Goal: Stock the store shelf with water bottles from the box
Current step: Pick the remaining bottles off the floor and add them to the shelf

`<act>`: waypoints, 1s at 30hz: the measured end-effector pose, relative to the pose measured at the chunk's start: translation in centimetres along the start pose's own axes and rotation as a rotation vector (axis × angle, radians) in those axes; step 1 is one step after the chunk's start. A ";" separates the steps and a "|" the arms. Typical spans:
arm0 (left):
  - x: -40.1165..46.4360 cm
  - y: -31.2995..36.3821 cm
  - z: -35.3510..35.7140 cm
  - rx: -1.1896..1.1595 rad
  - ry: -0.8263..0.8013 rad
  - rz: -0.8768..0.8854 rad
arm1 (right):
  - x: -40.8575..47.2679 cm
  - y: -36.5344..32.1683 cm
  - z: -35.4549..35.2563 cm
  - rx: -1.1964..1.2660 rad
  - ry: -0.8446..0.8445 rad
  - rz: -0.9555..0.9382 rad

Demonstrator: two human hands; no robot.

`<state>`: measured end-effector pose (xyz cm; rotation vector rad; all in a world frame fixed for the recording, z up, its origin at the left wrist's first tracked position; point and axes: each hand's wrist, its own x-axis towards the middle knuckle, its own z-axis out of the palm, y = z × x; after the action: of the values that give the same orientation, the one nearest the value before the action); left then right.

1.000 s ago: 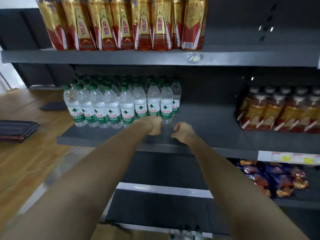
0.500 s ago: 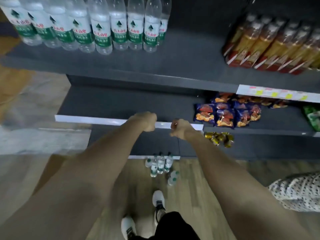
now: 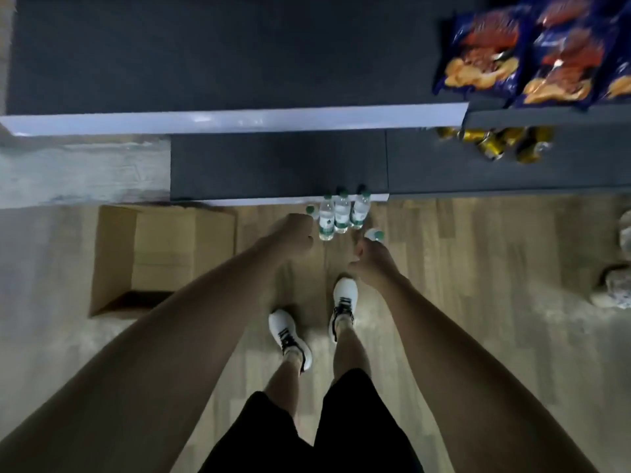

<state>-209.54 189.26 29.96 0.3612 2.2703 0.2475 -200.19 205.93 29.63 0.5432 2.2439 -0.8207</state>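
shelf [image 3: 239,63]: dark, broad, bare where it shows; edged by a pale strip; a lower ledge beneath, reaching down to the wooden floor [image 3: 478,268].
box [image 3: 160,257]: cardboard, on the floor to the left of the feet, flap open; inside too dark to tell what is left in it.
snack bags [image 3: 505,52]: stacked at the right end of the shelf, well apart from both hands.
water bottles [image 3: 341,215]: small cluster standing upright on the floor against the foot of the ledge, green caps up; one more cap [image 3: 310,209] showing just past the left knuckles, another bottle [image 3: 374,234] just beyond the right hand.
handling, as a judgement: likely full, so fairly heavy for the size; thin clear plastic, giving under a squeeze; smooth and possibly slick; not fragile. Best taken round the body below the shoulder, or by the neck under the cap.
left hand [image 3: 295,233]: fingers curled into a loose fist, nothing plainly held; just beside the cluster, on its left.
right hand [image 3: 368,261]: fingers curled, near the lone bottle; touching it or only close, cannot tell.
bottles and fingers: between and just ahead of the two hands.
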 end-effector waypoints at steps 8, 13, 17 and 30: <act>12.1 1.5 14.2 0.025 -0.105 0.029 | 10.4 14.3 8.5 0.173 0.004 0.256; 18.8 5.2 21.7 -0.012 -0.196 0.074 | 16.4 22.2 12.2 0.268 0.021 0.340; 24.1 6.6 27.0 -0.020 -0.229 0.065 | 21.0 26.7 15.0 0.335 0.039 0.374; 37.2 4.3 40.5 -0.316 0.027 0.017 | 31.6 34.7 24.5 0.452 0.039 0.426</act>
<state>-201.89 208.30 -21.28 0.2114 2.2087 0.6139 -190.84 218.54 -20.92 1.2067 1.8682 -1.0922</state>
